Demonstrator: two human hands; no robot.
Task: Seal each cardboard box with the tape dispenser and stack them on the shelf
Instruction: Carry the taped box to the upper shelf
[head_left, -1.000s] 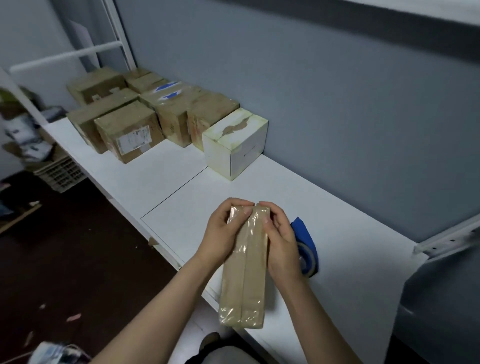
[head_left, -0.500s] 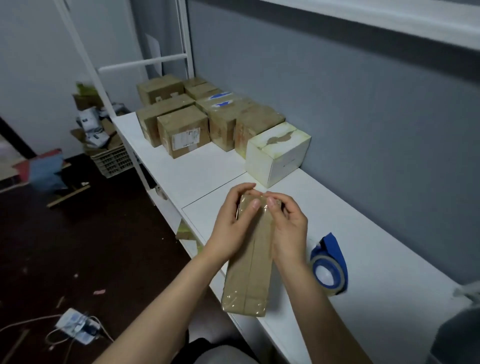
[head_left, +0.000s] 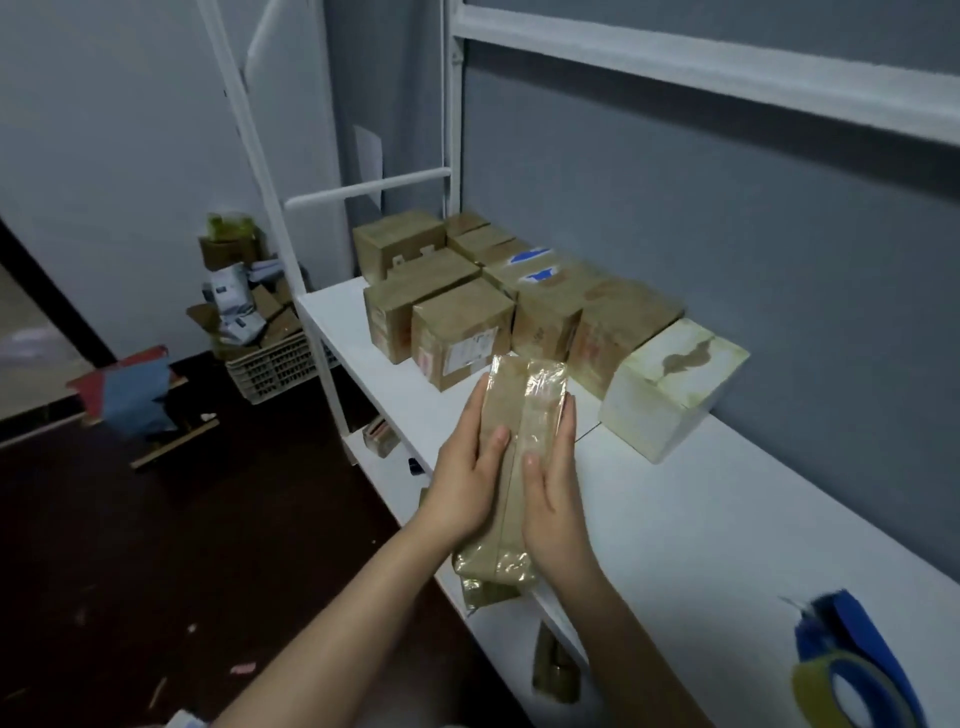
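The left hand (head_left: 467, 483) and the right hand (head_left: 553, 483) are clasped on the two long sides of a narrow cardboard box (head_left: 511, 415). The thumbs are laid on its top face and the fingers are wrapped round its sides. The box is held over the near edge of the white shelf (head_left: 701, 519), with its length pointing away from the person. It is brown and bound in glossy, wrinkled clear tape.

A white label (head_left: 475, 348) is noted on the nearest of the brown boxes (head_left: 462, 332) grouped at the far left of the shelf. Its print is too blurred to be read. A scuffed white box (head_left: 670, 389) stands just right of that group, against the grey wall. The blue tape dispenser (head_left: 857, 670) lies at the near right of the shelf, well apart from the hands. A slatted crate (head_left: 275, 369) of card scraps is seen on the dark floor at the left.
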